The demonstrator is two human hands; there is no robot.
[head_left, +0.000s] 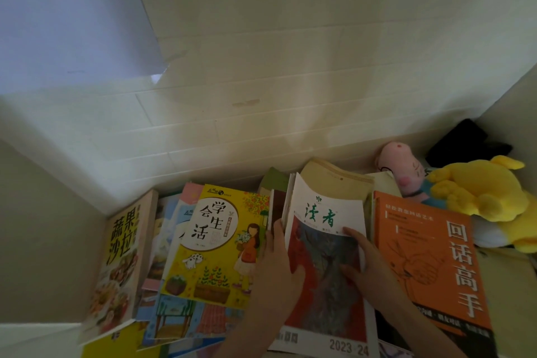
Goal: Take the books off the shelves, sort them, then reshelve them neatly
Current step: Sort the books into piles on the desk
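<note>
Glossy paper: one magazine [325, 308], red-and-white cover, amid the books; left hand [277, 267] clamped on its left edge, right hand [367, 264] gripping the opposite edge; left of it, yellow book [215, 241]; right of it, orange book [430, 256]. Risk, I judge: the thin cover buckles, or leaning neighbours slump into its gap. Long axis runs away from the person; title end toward the wall.

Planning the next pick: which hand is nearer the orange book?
Right. The right hand grips the magazine at its right edge, beside the orange book; the left hand holds its left edge.
</note>
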